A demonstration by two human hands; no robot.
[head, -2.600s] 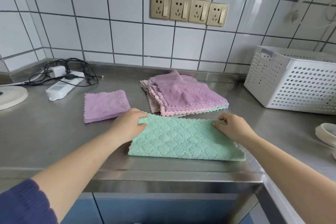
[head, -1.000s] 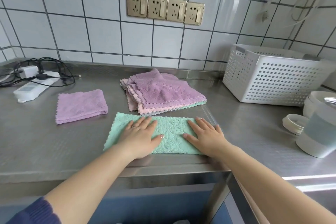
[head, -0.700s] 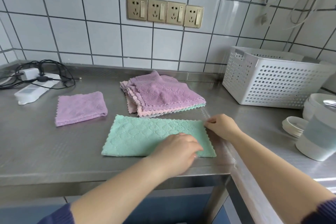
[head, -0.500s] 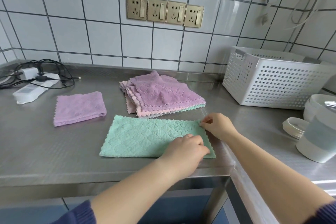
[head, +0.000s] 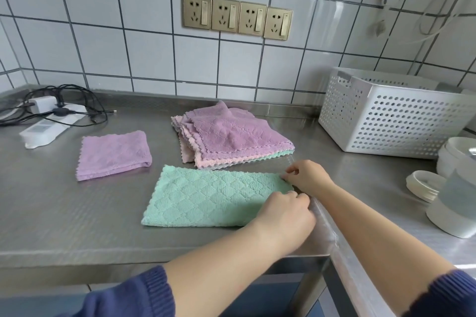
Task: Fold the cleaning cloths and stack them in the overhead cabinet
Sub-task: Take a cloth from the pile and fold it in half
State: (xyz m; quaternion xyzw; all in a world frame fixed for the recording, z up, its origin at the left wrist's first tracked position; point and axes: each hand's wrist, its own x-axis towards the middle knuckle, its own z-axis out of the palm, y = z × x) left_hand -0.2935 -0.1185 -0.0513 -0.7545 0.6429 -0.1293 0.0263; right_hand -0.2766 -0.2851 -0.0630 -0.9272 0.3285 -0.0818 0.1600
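Both forearms reach in from the 5 and 6 o'clock edge and meet at the right end of the green cloth (head: 208, 198), which lies folded to a long strip at the near edge of the steel counter (head: 64, 213). The left hand (head: 286, 216) crosses over from the left, knuckles up, its grip curled onto the cloth's near right corner. The right hand (head: 306, 177) sits at the far right corner, thumb and forefinger pinched together on the scalloped edge.

At 12 o'clock from the green cloth lies the pile of unfolded cloths (head: 229, 136), purple on top with pink and green edges showing beneath. At 10 o'clock, apart from it, lies one folded purple cloth (head: 113, 154).

The white perforated basket (head: 394, 121) stands at 2 o'clock against the tiled wall; its inside cannot be seen. White lidded containers (head: 456, 193) sit at 3 o'clock, their contents hidden. A power strip (head: 49, 126) with black cables lies at 10 o'clock.
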